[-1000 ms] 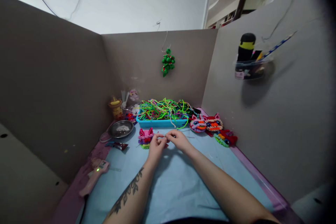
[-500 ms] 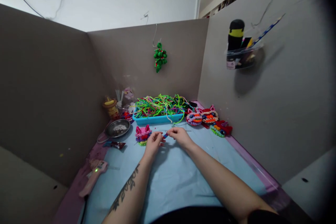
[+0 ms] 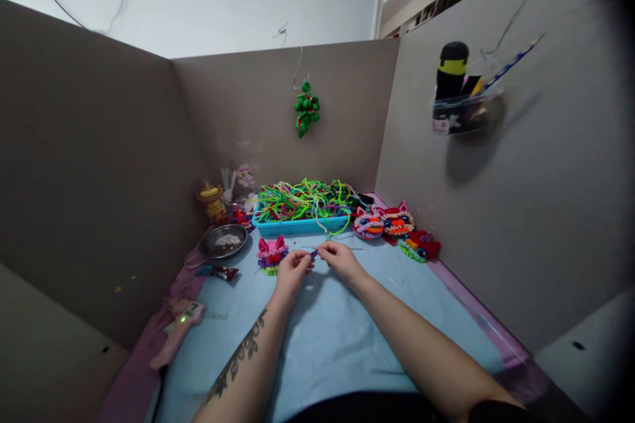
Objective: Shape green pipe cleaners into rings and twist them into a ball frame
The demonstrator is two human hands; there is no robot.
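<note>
Dark blue, the small piece sits above the pale cloth, pinched between the fingertips of my left hand and right hand, probably because it's too little for a fuller grip. Just beyond my left hand stands a pink-eared fuzzy figure. Farther back, a blue tray overflows with coloured stems, likely central so either hand reaches it. Leftward, a metal dish holds white bits, its rim presumably stopping them scattering. On the right wall, a clear holder keeps a dark bottle and patterned pencil upright or slanted.
</note>
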